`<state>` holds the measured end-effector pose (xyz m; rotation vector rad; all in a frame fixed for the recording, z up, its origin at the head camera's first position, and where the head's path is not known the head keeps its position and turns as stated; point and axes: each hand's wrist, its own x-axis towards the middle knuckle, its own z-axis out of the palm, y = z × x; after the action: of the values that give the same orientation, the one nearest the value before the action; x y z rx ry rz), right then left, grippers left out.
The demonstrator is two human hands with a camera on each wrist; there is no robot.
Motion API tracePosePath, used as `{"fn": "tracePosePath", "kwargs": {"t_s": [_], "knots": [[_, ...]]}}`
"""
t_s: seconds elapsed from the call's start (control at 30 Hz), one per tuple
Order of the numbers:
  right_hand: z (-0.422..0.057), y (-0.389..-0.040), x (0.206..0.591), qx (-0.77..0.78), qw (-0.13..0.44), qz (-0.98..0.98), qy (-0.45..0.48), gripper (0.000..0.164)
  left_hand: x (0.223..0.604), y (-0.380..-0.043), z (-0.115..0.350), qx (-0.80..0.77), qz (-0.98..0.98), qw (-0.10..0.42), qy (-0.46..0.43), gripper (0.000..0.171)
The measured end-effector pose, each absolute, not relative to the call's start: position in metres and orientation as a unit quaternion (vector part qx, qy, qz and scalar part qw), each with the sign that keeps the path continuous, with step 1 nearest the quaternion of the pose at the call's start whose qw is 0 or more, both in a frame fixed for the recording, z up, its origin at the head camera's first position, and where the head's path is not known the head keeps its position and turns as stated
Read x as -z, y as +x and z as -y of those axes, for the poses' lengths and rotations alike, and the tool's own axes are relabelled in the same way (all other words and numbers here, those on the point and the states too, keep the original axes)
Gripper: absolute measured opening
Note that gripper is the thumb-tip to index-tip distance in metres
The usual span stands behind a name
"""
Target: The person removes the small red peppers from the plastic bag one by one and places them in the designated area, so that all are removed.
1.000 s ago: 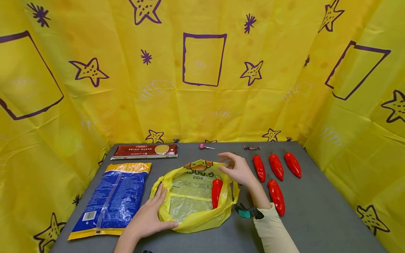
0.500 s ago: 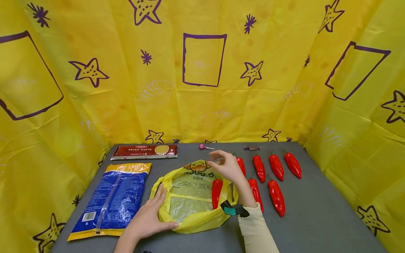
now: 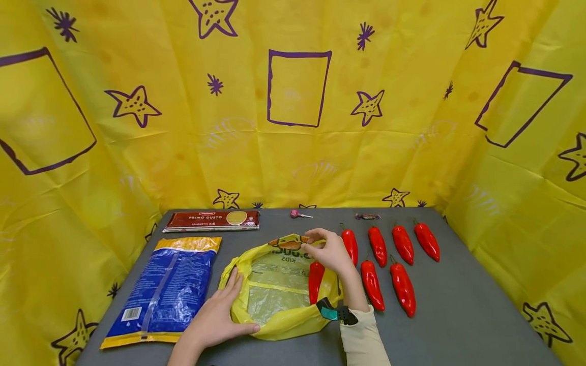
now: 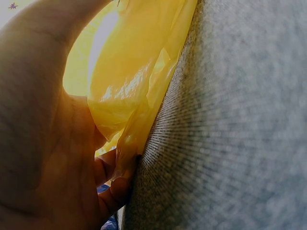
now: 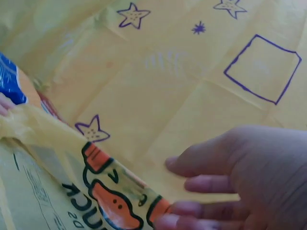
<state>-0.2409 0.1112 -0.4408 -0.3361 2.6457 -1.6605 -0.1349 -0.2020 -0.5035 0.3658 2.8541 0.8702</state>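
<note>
A yellow plastic bag (image 3: 293,328) stands in the middle of the table with its mouth spread wide. One red pepper (image 3: 316,279) lies inside it, at the right. My left hand (image 3: 220,315) rests along the bag's left side, fingers extended and thumb at the near rim; the left wrist view shows its fingers against the yellow plastic (image 4: 124,91), low by the table. At the far right rim is my right hand (image 3: 330,254), its fingers loosely bent. In the right wrist view, its lower fingers (image 5: 192,215) overlap the rim beside the printed orange duck.
Several red peppers (image 3: 403,290) lie in two rows right of the bag. To the left are a blue packet (image 3: 171,290) and a spaghetti pack (image 3: 210,220). A lollipop (image 3: 295,214) and a wrapped candy (image 3: 368,216) lie along the back, before a yellow curtain (image 3: 293,168).
My right hand has moved left along the bag's far rim, uncovering peppers behind it. My left hand stays at the bag's left side. The head view has shifted slightly.
</note>
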Motion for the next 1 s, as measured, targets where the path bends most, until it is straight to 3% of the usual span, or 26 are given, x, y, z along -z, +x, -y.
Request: {"fn": "tracePosePath", "kwargs": {"t_s": [0.4,0.63,1.0], "knots": [[-0.124,-0.238,0.443,0.377,0.073,-0.919,-0.090,0.047,0.499,-0.133,0.202,-0.287,-0.947,0.078,0.122,0.132],[-0.118,-0.241,0.451,0.332,0.111,-0.929,-0.124,0.059,0.498,-0.133,0.202,-0.283,-0.948,0.074,0.125,0.131],[-0.105,-0.242,0.462,0.325,0.107,-0.924,-0.174,0.046,0.499,-0.133,0.201,-0.283,-0.948,0.079,0.121,0.133]]}}
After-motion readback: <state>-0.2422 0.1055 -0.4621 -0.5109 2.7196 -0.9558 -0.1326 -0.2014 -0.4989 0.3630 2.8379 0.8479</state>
